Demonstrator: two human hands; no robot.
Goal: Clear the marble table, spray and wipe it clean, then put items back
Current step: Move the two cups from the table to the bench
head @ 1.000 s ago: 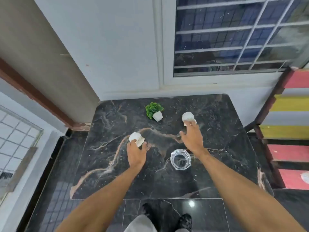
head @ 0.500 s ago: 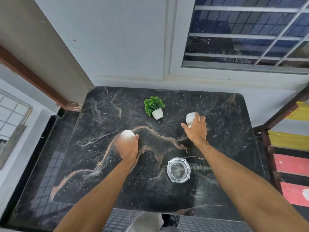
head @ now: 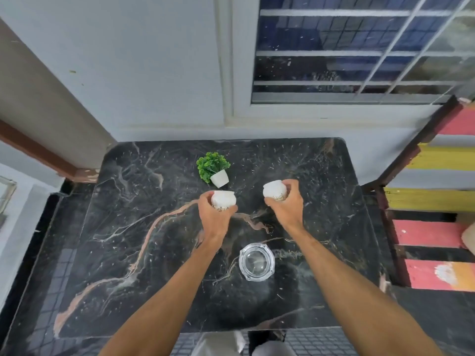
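Since the left hand (head: 216,219) grips the left pot (head: 223,199) and the right hand (head: 285,209) the right pot (head: 274,191) over the desk (head: 128,227), a loose fingertip hold could drop either onto the marble, cracking it.

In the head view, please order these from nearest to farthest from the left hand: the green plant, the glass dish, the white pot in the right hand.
1. Green plant, just beyond the left hand, which grips the left white pot; far side.
2 and 3. Glass dish, on the near side, and right white pot, gripped by the right hand: too close to call.
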